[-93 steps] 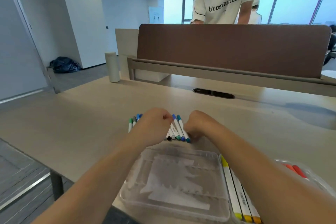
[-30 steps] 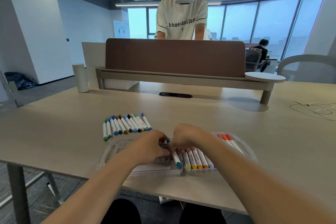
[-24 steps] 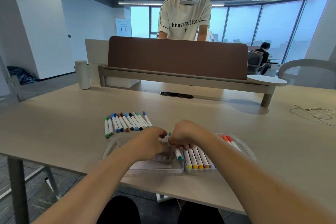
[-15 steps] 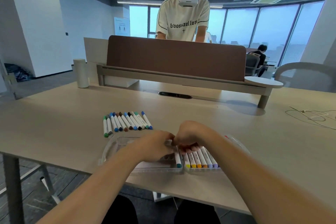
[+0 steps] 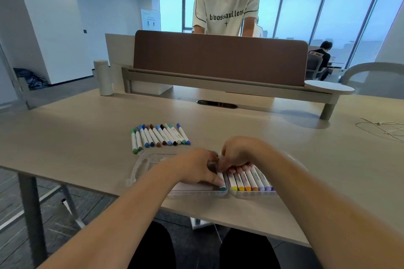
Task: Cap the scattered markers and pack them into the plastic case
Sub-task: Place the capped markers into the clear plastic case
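Observation:
A clear plastic case [image 5: 140, 168] lies open at the table's near edge. Its right half holds a row of capped markers [image 5: 251, 181] with yellow, orange and purple ends. My left hand [image 5: 196, 170] and my right hand [image 5: 238, 153] meet over the case's middle, both pinching one teal-capped marker [image 5: 222, 182] that lies along the right edge of the left half. Several more capped markers [image 5: 159, 135] lie side by side on the table just beyond the case, in green, blue, brown and black.
A brown divider screen [image 5: 218, 57] on a grey rail crosses the table's far side, with a person standing behind it. A white cylinder [image 5: 102, 77] stands at the far left. A white cable [image 5: 380, 129] lies at the right. A cable slot [image 5: 216, 103] sits mid-table.
Both hands brought the teal marker from the loose row down to the case and lowered it into the left half beside the packed row. The camera view pulled back and rose.

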`<action>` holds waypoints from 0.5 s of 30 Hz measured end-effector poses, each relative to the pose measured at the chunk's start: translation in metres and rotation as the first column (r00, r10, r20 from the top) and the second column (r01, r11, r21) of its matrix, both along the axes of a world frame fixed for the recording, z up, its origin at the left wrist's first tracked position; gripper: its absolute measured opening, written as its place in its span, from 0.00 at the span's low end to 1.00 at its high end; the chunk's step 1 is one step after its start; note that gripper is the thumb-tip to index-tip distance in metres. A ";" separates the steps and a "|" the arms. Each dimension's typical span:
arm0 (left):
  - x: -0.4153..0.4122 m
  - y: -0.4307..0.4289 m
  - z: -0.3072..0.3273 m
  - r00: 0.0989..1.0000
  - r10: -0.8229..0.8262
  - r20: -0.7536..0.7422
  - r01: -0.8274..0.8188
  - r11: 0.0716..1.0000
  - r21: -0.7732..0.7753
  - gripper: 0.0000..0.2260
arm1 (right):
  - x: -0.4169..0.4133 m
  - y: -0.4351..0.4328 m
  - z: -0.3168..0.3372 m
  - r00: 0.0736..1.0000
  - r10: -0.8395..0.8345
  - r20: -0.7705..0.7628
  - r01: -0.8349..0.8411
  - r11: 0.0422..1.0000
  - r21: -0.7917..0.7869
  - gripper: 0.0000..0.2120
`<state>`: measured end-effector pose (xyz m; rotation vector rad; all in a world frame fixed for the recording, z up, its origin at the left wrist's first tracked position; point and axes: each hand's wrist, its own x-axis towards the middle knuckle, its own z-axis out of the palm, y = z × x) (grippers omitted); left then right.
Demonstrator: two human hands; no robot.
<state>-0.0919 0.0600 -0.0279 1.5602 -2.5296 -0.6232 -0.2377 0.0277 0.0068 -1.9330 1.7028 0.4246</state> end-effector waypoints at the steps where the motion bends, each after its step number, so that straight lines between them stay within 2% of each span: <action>1: 0.000 0.000 0.000 1.000 -0.004 0.008 0.004 1.000 -0.006 0.30 | 0.000 0.000 0.000 1.000 0.015 -0.009 -0.015 1.000 -0.008 0.18; 4: 0.000 0.002 0.002 1.000 0.007 -0.004 -0.007 1.000 -0.009 0.30 | -0.002 0.000 0.003 0.998 0.055 -0.029 -0.056 0.998 -0.042 0.16; 8: 0.009 0.001 0.005 0.987 0.093 -0.130 -0.093 0.996 0.000 0.26 | -0.001 -0.001 0.005 0.998 0.059 0.029 -0.055 0.994 -0.099 0.14; 11: 0.025 -0.006 0.009 0.962 0.170 -0.212 -0.189 0.979 -0.074 0.19 | 0.013 -0.009 0.004 0.995 0.076 0.072 -0.055 0.965 -0.255 0.16; 15: 0.049 -0.023 0.017 0.915 0.292 -0.280 -0.338 0.931 -0.136 0.13 | 0.042 -0.032 -0.001 0.994 0.106 0.035 -0.084 0.913 -0.398 0.15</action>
